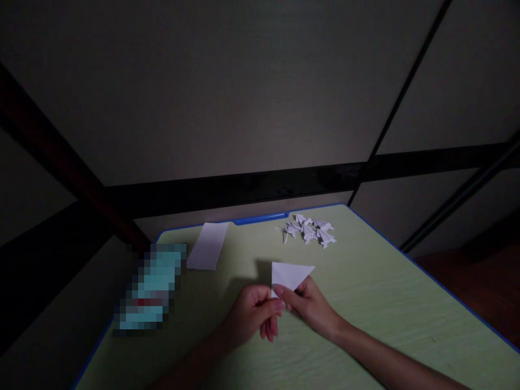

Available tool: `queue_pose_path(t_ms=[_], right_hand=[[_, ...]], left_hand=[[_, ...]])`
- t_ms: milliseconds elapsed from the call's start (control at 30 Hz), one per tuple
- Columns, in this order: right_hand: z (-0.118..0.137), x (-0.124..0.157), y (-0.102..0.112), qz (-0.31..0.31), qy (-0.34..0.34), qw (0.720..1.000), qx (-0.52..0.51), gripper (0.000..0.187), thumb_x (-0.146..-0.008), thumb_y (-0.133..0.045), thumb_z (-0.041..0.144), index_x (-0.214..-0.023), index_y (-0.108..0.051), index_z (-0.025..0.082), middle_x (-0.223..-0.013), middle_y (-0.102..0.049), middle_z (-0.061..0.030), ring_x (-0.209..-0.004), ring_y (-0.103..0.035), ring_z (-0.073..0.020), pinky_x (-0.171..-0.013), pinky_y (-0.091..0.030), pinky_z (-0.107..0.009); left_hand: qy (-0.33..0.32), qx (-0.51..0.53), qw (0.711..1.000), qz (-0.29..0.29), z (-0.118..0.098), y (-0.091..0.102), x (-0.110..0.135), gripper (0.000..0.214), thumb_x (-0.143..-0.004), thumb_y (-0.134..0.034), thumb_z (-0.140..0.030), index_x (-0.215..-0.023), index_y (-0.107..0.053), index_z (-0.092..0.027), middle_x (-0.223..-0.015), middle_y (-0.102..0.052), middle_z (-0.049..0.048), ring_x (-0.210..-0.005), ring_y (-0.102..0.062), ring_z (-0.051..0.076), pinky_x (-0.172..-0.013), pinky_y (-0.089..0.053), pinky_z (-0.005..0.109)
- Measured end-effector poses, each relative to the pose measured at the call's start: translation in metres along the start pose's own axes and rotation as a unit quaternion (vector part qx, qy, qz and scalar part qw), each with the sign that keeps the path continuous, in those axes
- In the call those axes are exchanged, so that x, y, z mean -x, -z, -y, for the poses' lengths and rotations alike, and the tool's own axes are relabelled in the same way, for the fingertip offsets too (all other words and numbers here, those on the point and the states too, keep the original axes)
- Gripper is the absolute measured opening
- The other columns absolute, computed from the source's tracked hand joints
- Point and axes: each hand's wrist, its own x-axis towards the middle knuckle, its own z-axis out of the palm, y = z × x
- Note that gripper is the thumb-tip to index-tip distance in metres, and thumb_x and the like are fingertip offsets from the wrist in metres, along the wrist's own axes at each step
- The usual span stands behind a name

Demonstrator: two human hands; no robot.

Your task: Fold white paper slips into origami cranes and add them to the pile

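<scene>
Both my hands meet over the middle of a pale green table (365,303). They pinch a white paper folded into a triangle (289,275), held just above the tabletop. My left hand (254,314) grips its lower left corner with curled fingers. My right hand (311,306) holds the lower edge from the right, thumb on top. The triangle's long edge runs along the top and its point faces down toward my fingers.
A pile of several small folded white paper figures (309,230) lies at the far side of the table. A flat white sheet (208,245) lies at the far left, next to a blurred teal item (152,287). The table has a blue rim (260,218). The room is dim.
</scene>
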Motion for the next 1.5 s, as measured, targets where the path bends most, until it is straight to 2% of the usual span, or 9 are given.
queue_pose_path(t_ms=[233, 467, 533, 667, 833, 1067, 1133, 1300, 1500], right_hand=[[0.001, -0.011, 0.025, -0.072, 0.014, 0.996, -0.058, 0.043, -0.065, -0.060, 0.040, -0.037, -0.039, 0.016, -0.033, -0.025, 0.0086, -0.035, -0.016, -0.0038, -0.038, -0.008, -0.022], [0.018, -0.023, 0.057, -0.254, 0.096, 0.952, -0.140, 0.042, -0.059, -0.064, 0.040, -0.038, -0.036, 0.018, -0.033, -0.027, 0.0084, -0.033, -0.016, -0.0042, -0.035, -0.009, -0.022], [0.013, -0.020, 0.054, -0.226, 0.075, 0.961, -0.143, 0.042, -0.063, -0.060, 0.044, -0.040, -0.038, 0.018, -0.034, -0.030, 0.0075, -0.032, -0.020, -0.0043, -0.034, -0.010, -0.021], [-0.003, -0.012, 0.033, -0.082, 0.004, 0.995, -0.062, 0.045, -0.066, -0.055, 0.051, -0.042, -0.042, 0.016, -0.033, -0.033, 0.0071, -0.031, -0.021, -0.0034, -0.034, -0.009, -0.021], [-0.004, -0.009, 0.014, -0.057, 0.018, 0.998, -0.001, 0.052, -0.071, -0.049, 0.053, -0.036, -0.035, 0.016, -0.031, -0.026, 0.0083, -0.031, -0.018, -0.0025, -0.034, -0.010, -0.021], [0.000, 0.001, -0.004, 0.099, 0.053, 0.993, -0.031, 0.052, -0.083, -0.033, 0.044, -0.042, -0.046, 0.015, -0.041, -0.049, -0.0007, -0.042, -0.050, -0.0105, -0.047, -0.038, -0.023], [0.000, 0.002, -0.003, 0.092, 0.053, 0.994, -0.012, 0.050, -0.084, -0.033, 0.042, -0.043, -0.046, 0.015, -0.040, -0.047, 0.0005, -0.043, -0.048, -0.0101, -0.048, -0.037, -0.022], [0.001, -0.001, 0.009, -0.056, 0.059, 0.995, 0.066, 0.044, -0.076, -0.045, 0.045, -0.044, -0.035, 0.017, -0.039, -0.028, 0.0071, -0.038, -0.024, -0.0049, -0.037, -0.019, -0.020], [0.005, -0.010, 0.022, -0.090, 0.053, 0.994, 0.029, 0.044, -0.071, -0.052, 0.045, -0.042, -0.037, 0.016, -0.039, -0.028, 0.0070, -0.038, -0.021, -0.0048, -0.037, -0.015, -0.021]], left_hand=[[-0.002, 0.019, 0.999, -0.038, 0.000, 0.000, 0.001, 0.032, -0.062, -0.056, -0.043, -0.050, -0.045, -0.015, -0.031, -0.048, -0.0044, -0.023, -0.036, 0.004, -0.026, -0.023, 0.015], [-0.001, 0.028, 0.998, -0.061, 0.001, 0.002, 0.003, 0.031, -0.060, -0.056, -0.042, -0.048, -0.046, -0.015, -0.031, -0.049, -0.0030, -0.024, -0.038, 0.005, -0.027, -0.023, 0.015], [-0.013, 0.031, 0.997, -0.069, 0.001, 0.002, 0.003, 0.031, -0.059, -0.057, -0.042, -0.049, -0.046, -0.015, -0.032, -0.050, -0.0025, -0.025, -0.040, 0.005, -0.027, -0.024, 0.016], [-0.016, 0.039, 0.998, -0.051, 0.001, 0.000, 0.002, 0.032, -0.059, -0.058, -0.043, -0.049, -0.046, -0.015, -0.034, -0.052, -0.0012, -0.026, -0.043, 0.007, -0.029, -0.026, 0.016], [-0.024, 0.049, 0.998, -0.017, -0.002, -0.004, 0.002, 0.031, -0.059, -0.058, -0.041, -0.052, -0.051, -0.012, -0.043, -0.058, 0.0031, -0.034, -0.051, 0.010, -0.036, -0.035, 0.020], [-0.040, 0.051, 0.997, -0.030, -0.006, -0.009, -0.002, 0.020, -0.061, -0.053, -0.028, -0.053, -0.056, -0.010, -0.040, -0.056, 0.0007, -0.036, -0.051, 0.010, -0.038, -0.037, 0.019], [-0.025, 0.055, 0.998, -0.024, -0.006, -0.009, -0.001, 0.018, -0.060, -0.052, -0.026, -0.053, -0.055, -0.011, -0.039, -0.055, 0.0002, -0.034, -0.051, 0.009, -0.038, -0.038, 0.019], [0.022, 0.075, 0.997, -0.015, -0.008, -0.007, 0.002, 0.013, -0.057, -0.049, -0.023, -0.051, -0.052, -0.012, -0.039, -0.059, 0.0013, -0.033, -0.053, 0.010, -0.034, -0.037, 0.018], [0.026, 0.082, 0.996, -0.018, -0.006, -0.004, 0.001, 0.014, -0.057, -0.047, -0.023, -0.052, -0.054, -0.011, -0.042, -0.061, 0.0022, -0.035, -0.056, 0.011, -0.035, -0.039, 0.018]])
